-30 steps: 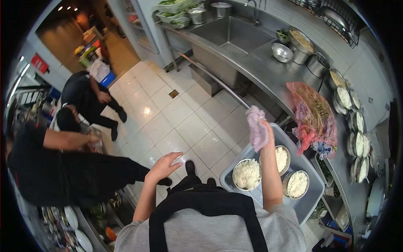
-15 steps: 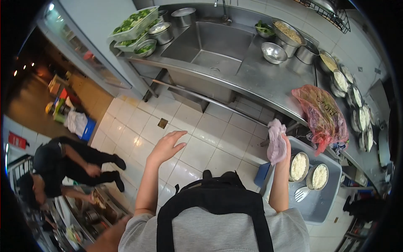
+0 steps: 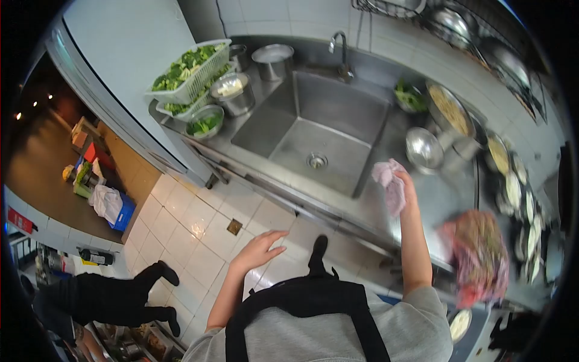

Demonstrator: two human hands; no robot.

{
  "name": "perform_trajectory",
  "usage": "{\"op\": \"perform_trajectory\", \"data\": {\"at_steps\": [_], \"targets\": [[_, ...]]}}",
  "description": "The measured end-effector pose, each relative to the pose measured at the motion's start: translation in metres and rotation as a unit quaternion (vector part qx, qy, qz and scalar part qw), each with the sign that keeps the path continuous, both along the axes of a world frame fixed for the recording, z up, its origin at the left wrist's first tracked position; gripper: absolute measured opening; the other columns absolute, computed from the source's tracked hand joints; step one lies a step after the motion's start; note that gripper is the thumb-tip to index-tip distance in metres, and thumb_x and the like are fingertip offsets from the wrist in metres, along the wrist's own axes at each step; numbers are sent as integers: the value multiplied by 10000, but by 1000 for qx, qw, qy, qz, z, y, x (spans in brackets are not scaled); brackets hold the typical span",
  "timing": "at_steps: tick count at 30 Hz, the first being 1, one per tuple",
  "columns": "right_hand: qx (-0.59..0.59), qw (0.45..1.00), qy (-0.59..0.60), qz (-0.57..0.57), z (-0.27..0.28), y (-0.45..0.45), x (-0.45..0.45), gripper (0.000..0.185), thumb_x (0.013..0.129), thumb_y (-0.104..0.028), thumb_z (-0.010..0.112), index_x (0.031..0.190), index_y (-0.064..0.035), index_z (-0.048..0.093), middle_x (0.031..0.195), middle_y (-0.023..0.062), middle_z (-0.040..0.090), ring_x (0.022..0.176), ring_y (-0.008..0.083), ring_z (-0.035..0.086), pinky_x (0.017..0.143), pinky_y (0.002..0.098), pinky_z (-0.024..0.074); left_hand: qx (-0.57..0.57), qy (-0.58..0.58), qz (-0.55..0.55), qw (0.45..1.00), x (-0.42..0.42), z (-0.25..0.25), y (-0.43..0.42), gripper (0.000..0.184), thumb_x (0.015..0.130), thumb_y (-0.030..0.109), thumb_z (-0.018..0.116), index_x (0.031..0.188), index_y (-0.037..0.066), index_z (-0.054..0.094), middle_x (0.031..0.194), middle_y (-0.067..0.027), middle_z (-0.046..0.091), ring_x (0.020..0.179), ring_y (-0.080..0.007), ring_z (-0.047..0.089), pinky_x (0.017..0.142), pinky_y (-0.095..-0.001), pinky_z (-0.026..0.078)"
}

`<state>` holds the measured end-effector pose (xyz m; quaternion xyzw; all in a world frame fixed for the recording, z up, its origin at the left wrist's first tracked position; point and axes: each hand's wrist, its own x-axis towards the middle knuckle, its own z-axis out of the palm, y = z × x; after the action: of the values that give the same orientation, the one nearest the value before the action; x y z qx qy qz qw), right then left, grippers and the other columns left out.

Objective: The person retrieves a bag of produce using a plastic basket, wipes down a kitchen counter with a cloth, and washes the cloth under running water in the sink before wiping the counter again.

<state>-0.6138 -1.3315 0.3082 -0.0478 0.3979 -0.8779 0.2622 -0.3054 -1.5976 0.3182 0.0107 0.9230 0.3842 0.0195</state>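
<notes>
My right hand point(image 3: 408, 187) is closed around a crumpled pale pink cloth point(image 3: 392, 186), held over the counter point(image 3: 371, 220) by the right front corner of the sink point(image 3: 313, 133). My left hand point(image 3: 259, 250) hangs over the tiled floor in front of the sink, fingers stretched out, with nothing in it. Right of the cloth, an empty-looking metal bowl point(image 3: 424, 149) rests on the counter. A pink plastic bag point(image 3: 479, 256) with something inside lies to the right of my right forearm.
Baskets of broccoli point(image 3: 187, 69) and metal pots point(image 3: 272, 60) stand left of the sink. A faucet point(image 3: 344, 57) rises behind it. Several bowls point(image 3: 512, 187) line the right wall. A grey tub point(image 3: 473, 332) sits low at right. A person in dark clothes point(image 3: 114, 295) bends at lower left.
I have stepped closer to the sink. My right hand has carried the pink cloth from beside the grey tub to over the counter. My left hand stays open.
</notes>
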Motion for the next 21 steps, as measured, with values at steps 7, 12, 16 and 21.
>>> {"op": "perform_trajectory", "data": {"at_steps": [7, 12, 16, 21], "targets": [[300, 931, 204, -36, -15, -187, -302, 460, 666, -88, 522, 1107, 20, 445, 1006, 128, 530, 906, 206, 519, 762, 285, 410, -10, 3, 152, 988, -76, 31, -52, 354, 780, 204, 524, 1095, 52, 473, 1048, -150, 515, 943, -303, 500, 798, -342, 406], [376, 885, 256, -99, -38, -273, -431, 528, 713, -115, 504, 1204, 15, 360, 1090, 185, 500, 972, 232, 504, 789, 270, 391, 27, -41, 261, 964, -95, 44, -67, 320, 769, 162, 546, 1065, 51, 496, 1032, -128, 529, 929, -283, 512, 784, -330, 417], [357, 882, 271, -146, -27, -277, -424, 460, 728, -112, 490, 1167, -4, 401, 1033, 189, 526, 935, 209, 521, 781, 267, 393, 16, -61, 266, 962, -115, 48, -88, 320, 764, 154, 552, 1060, 47, 500, 1027, -128, 534, 935, -283, 512, 799, -333, 411], [543, 679, 463, -172, -28, -279, -375, 335, 733, -120, 474, 1064, -66, 455, 1044, 186, 465, 975, 315, 465, 808, 370, 390, 21, -5, 164, 986, -179, 44, -127, 318, 758, 138, 547, 1057, 40, 502, 1039, -140, 529, 959, -298, 501, 823, -339, 397]]}}
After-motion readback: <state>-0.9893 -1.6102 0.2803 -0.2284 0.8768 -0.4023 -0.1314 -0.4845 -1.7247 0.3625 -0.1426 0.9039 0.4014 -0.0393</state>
